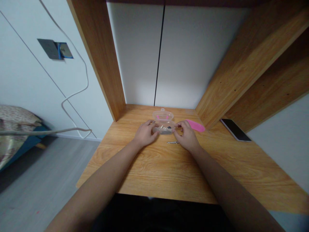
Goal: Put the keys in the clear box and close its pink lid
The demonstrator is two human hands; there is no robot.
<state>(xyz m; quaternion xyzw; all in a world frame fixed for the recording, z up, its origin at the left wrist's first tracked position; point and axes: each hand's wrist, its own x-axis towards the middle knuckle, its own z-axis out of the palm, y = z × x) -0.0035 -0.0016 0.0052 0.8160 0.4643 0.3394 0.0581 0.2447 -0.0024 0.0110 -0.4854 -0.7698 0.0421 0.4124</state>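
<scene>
A small clear plastic case sits on the wooden desk with its hinged lid tipped back toward the wall. Small metal and dark pieces lie inside it, too small to name. My left hand grips the case's left end between thumb and fingers. At the opposite end, my right hand has its thumb and fingers closed on the case's edge. A slim silver metal tool lies on the desk in front of the case, close to my right hand. Behind that hand rests a pink oval tray or lid.
A dark-screened phone lies on the desk at the right, beyond the wooden upright. Another wooden panel rises at the left. A white cable hangs by the wall, near an open socket.
</scene>
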